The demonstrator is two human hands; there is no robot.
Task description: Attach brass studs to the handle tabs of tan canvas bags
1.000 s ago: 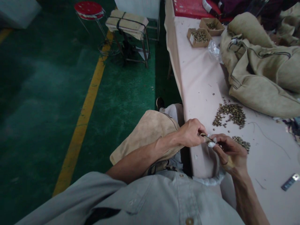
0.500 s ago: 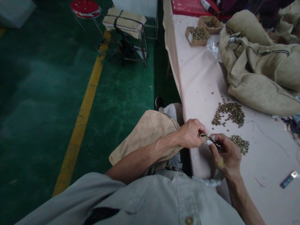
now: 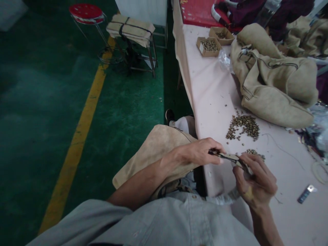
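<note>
Between both hands stretches a narrow tan strap with dark edges (image 3: 229, 156), above the near edge of the table. My left hand (image 3: 205, 151) is closed around its left end, where a dark part shows at the fingers. The other end is pinched between thumb and fingers of my right hand (image 3: 257, 181). A large tan piece of soft material (image 3: 156, 150) lies over my lap, under the left forearm. Just beyond the right hand is a small pile of pale metal pieces (image 3: 256, 152), partly hidden by the fingers. A larger pile of brass-coloured rivets (image 3: 244, 126) lies farther back.
A tan bag (image 3: 274, 78) rests on the pink-covered table (image 3: 205, 92), near two cardboard boxes (image 3: 208, 47) of small metal parts. A small dark tool with a metal tip (image 3: 304, 195) lies at right. A red stool (image 3: 86, 13) and padded stool (image 3: 130, 29) stand on the green floor.
My hands have drawn apart, the right one moving right and down, and more of the strap shows between them. The whole view has shifted slightly.
</note>
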